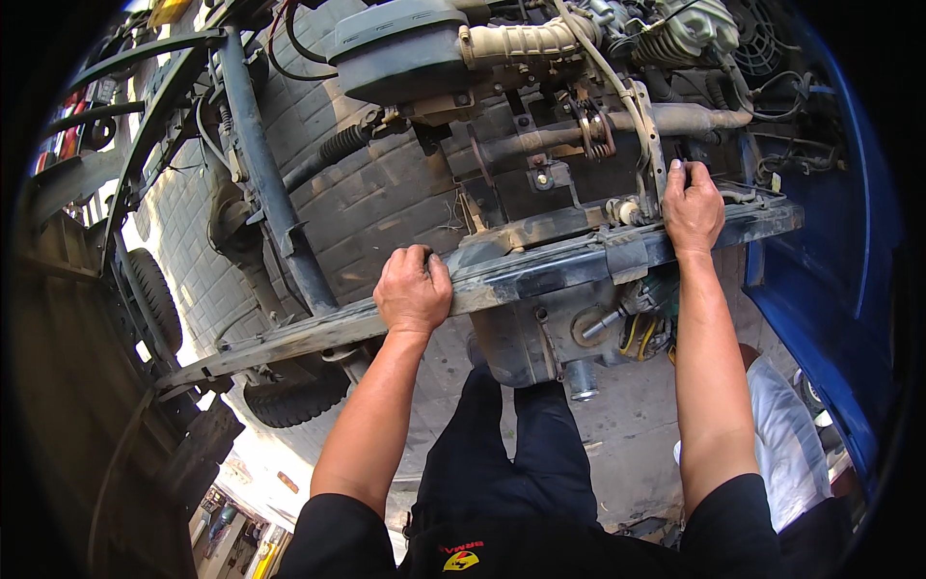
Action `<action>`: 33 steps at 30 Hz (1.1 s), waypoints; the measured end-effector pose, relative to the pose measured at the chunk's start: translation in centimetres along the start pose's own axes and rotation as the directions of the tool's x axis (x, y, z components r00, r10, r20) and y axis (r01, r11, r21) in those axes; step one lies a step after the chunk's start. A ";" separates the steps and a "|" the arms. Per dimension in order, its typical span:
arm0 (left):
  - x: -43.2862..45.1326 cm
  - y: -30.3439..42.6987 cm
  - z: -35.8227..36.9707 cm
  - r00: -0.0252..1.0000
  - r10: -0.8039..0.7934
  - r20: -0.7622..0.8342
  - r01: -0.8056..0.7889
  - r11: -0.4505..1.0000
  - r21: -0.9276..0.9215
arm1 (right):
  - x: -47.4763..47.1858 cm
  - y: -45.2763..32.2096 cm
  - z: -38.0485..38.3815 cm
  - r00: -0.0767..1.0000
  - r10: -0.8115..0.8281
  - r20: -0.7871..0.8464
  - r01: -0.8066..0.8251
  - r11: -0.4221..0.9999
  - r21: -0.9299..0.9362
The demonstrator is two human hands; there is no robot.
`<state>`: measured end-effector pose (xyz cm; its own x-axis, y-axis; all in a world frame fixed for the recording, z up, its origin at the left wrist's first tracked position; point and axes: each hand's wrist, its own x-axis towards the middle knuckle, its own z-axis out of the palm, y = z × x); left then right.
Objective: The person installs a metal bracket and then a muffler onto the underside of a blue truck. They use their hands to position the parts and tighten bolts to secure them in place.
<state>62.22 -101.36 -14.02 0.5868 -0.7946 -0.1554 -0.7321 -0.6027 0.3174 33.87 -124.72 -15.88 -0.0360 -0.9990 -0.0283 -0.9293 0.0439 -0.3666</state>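
Note:
My left hand (414, 289) is curled over the top of a worn metal chassis rail (550, 276) that crosses in front of me. Further right, my right hand (693, 210) is a loose fist at the same rail, beside an upright perforated metal strip (655, 145). A small dark piece shows by its thumb; whether the fingers hold it cannot be made out. Below the rail hangs a dark metal tank (506, 344). Under my right forearm, a teal power tool (655, 291) with a long socket (605, 326) points at a round plate on the tank's side.
Behind the rail are an air filter housing (401, 65), a ribbed intake hose (532, 42) and an exhaust pipe (673, 120). Blue body panels (817, 318) stand right. Beside them is a person in a light shirt (785, 434). A yellow-and-black glove (639, 337) is near the tool. Tyres (296, 398) lie left.

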 end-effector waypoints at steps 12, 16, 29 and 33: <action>0.0 -0.3 0.0 1.000 0.019 -0.006 -0.019 1.000 -0.025 | 0.3 -0.2 -0.1 0.997 -0.011 0.083 0.020 0.993 -0.117; 0.1 -0.3 0.1 0.999 0.031 -0.026 -0.031 0.999 -0.018 | 0.4 -0.2 0.0 0.997 0.005 0.080 0.005 0.991 -0.131; 0.1 -0.2 0.3 0.998 0.058 -0.033 -0.059 0.998 -0.025 | 0.5 -0.1 0.2 0.999 -0.022 0.027 0.024 0.997 -0.076; 0.0 0.1 0.1 0.999 0.038 0.013 -0.038 0.999 0.006 | 0.3 -0.2 0.1 1.000 -0.012 -0.028 0.013 0.999 0.035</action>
<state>62.15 -101.44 -14.12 0.5541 -0.8179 -0.1552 -0.7561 -0.5724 0.3172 34.04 -125.06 -15.90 -0.0350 -0.9994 0.0017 -0.9164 0.0315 -0.3991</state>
